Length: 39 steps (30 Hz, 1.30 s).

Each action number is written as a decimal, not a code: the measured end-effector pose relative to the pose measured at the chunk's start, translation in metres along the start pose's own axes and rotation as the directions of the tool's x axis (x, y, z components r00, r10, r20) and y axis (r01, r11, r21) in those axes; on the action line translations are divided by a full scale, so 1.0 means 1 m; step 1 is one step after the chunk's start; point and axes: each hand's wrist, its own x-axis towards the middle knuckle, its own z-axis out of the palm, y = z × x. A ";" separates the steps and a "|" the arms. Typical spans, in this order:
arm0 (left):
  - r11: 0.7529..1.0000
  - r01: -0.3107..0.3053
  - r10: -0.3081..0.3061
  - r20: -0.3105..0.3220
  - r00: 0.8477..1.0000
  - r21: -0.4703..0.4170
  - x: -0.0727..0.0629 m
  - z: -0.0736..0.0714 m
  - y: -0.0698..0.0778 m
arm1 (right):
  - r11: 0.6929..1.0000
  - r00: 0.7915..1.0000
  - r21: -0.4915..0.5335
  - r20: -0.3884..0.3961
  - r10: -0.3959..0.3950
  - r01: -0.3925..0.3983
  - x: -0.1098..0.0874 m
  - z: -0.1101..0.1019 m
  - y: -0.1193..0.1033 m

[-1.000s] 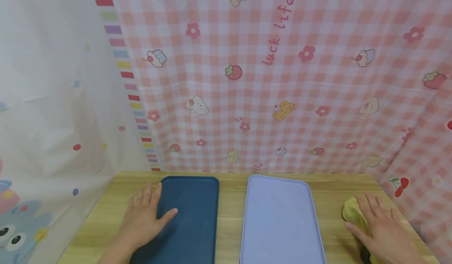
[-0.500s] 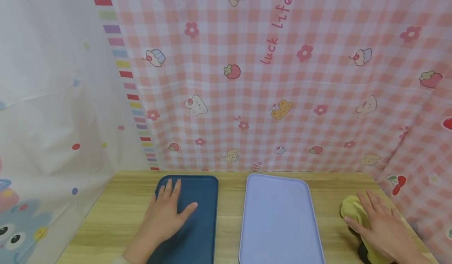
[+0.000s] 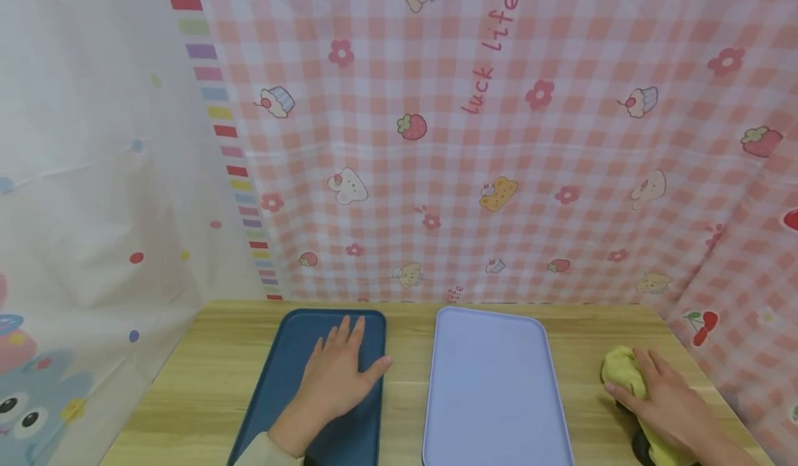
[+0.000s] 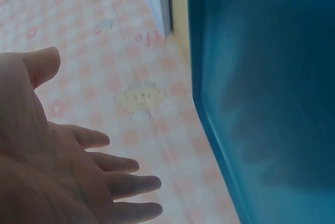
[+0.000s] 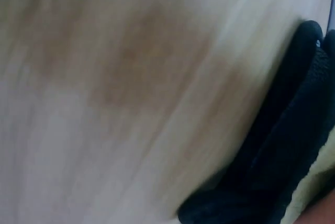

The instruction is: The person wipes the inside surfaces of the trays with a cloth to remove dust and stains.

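Note:
My left hand (image 3: 337, 379) hovers over the dark blue tray (image 3: 268, 410) with its fingers extended, thumb pointing right past the tray's edge. In the left wrist view the palm and spread fingers hold nothing, apart from the tray's blue surface (image 4: 272, 103). On the right side of the table, my right hand (image 3: 676, 407) grips a yellow-green and black work glove (image 3: 623, 372). The thumb lies on its near left side and the fingers on the far side. The right wrist view shows the glove's black coated part (image 5: 282, 135) and a strip of yellow knit.
A lavender tray (image 3: 495, 390) lies between the blue tray and the glove on the wooden table (image 3: 174, 390). Pink checked cloth (image 3: 386, 230) hangs behind the table and at the right. A white dotted cloth (image 3: 81, 210) hangs at the left.
My left hand has moved right, from the blue tray's left edge to above its middle and right edge. The right hand stays at the work glove, its fingers now more bent over it.

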 end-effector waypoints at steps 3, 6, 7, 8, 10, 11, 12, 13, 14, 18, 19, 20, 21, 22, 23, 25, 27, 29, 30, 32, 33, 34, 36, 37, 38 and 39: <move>1.000 -0.008 0.009 0.035 0.999 -0.021 0.003 0.005 0.010 | 1.000 1.000 -0.008 0.005 0.007 -0.007 0.000 0.002 -0.002; 0.998 -0.019 0.023 0.055 0.998 -0.055 0.005 0.011 0.019 | 1.000 1.000 -0.019 -0.017 0.001 -0.001 0.001 0.004 -0.004; 0.997 -0.026 0.030 0.058 0.998 -0.068 0.006 0.013 0.022 | 1.000 1.000 -0.022 -0.025 -0.001 0.000 0.001 0.005 -0.004; 0.996 -0.035 0.039 0.058 0.998 -0.079 0.007 0.015 0.025 | 1.000 0.999 -0.024 -0.033 -0.003 0.002 0.002 0.006 -0.005; 0.994 -0.042 0.049 0.061 0.997 -0.105 0.008 0.020 0.031 | 1.000 0.999 -0.024 -0.045 -0.006 0.005 0.003 0.008 -0.006; 0.992 -0.044 0.052 0.065 0.997 -0.122 0.008 0.022 0.034 | 1.000 0.999 -0.025 -0.049 -0.007 0.006 0.003 0.009 -0.006; 0.990 -0.042 0.052 0.068 0.996 -0.135 0.009 0.025 0.037 | 1.000 0.999 -0.025 -0.051 -0.005 0.004 0.003 0.010 -0.006; 0.988 -0.040 0.051 0.070 0.996 -0.149 0.010 0.027 0.040 | 1.000 0.999 -0.026 -0.054 -0.006 0.004 0.003 0.011 -0.006; 0.986 -0.032 0.045 0.074 0.996 -0.166 0.010 0.030 0.043 | 1.000 0.998 -0.025 -0.058 -0.005 0.004 0.003 0.011 -0.006; 0.975 0.004 0.019 0.100 0.995 -0.222 0.013 0.042 0.055 | 1.000 0.997 -0.028 -0.073 -0.007 0.005 0.003 0.012 -0.005; 0.972 0.011 0.015 0.108 0.994 -0.234 0.014 0.044 0.058 | 1.000 0.997 -0.031 -0.075 -0.007 0.004 0.003 0.012 -0.005; 0.969 0.019 0.010 0.118 0.993 -0.245 0.016 0.047 0.060 | 0.999 0.997 -0.032 -0.078 -0.007 0.005 0.002 0.012 -0.005; 0.968 0.026 0.006 0.127 0.992 -0.251 0.017 0.049 0.063 | 0.999 0.997 -0.034 -0.082 -0.010 0.007 0.002 0.012 -0.004; 0.966 0.035 0.000 0.134 0.991 -0.256 0.018 0.051 0.065 | 0.999 0.996 -0.034 -0.085 -0.012 0.010 0.002 0.013 -0.004; 0.964 0.047 -0.010 0.141 0.990 -0.261 0.019 0.053 0.067 | 0.999 0.996 -0.032 -0.087 -0.016 0.013 0.002 0.013 -0.005; 0.963 0.074 -0.035 0.151 0.988 -0.260 0.021 0.055 0.070 | 0.999 0.995 -0.029 -0.093 -0.023 0.021 0.002 0.013 -0.005; 0.961 0.104 -0.063 0.160 0.985 -0.258 0.023 0.057 0.073 | 0.999 0.995 -0.024 -0.098 -0.029 0.027 0.002 0.013 -0.006; 0.957 0.130 -0.088 0.169 0.982 -0.258 0.026 0.058 0.075 | 0.999 0.995 -0.023 -0.096 -0.029 0.027 0.003 0.013 -0.006; 0.955 0.140 -0.097 0.174 0.980 -0.260 0.027 0.059 0.076 | 0.999 0.995 -0.024 -0.094 -0.027 0.025 0.003 0.013 -0.007; 0.947 0.159 -0.109 0.184 0.977 -0.279 0.029 0.061 0.077 | 0.999 0.996 -0.025 -0.088 -0.023 0.020 0.003 0.013 -0.007; 0.943 0.163 -0.111 0.187 0.976 -0.290 0.029 0.062 0.078 | 0.999 0.996 -0.026 -0.085 -0.021 0.019 0.003 0.012 -0.007; 0.940 0.164 -0.111 0.186 0.976 -0.300 0.030 0.063 0.078 | 1.000 0.997 -0.027 -0.081 -0.018 0.016 0.002 0.012 -0.007; 0.935 0.155 -0.101 0.178 0.979 -0.319 0.031 0.065 0.079 | 1.000 0.997 -0.028 -0.079 -0.016 0.013 0.002 0.012 -0.007; 0.934 0.147 -0.094 0.172 0.981 -0.326 0.031 0.066 0.080 | 1.000 0.997 -0.028 -0.077 -0.015 0.013 0.002 0.011 -0.007; 0.933 0.137 -0.085 0.165 0.983 -0.332 0.031 0.067 0.080 | 1.000 0.997 -0.028 -0.077 -0.016 0.014 0.002 0.011 -0.007; 0.934 0.125 -0.076 0.156 0.985 -0.336 0.030 0.068 0.081 | 1.000 0.997 -0.028 -0.076 -0.017 0.015 0.002 0.011 -0.006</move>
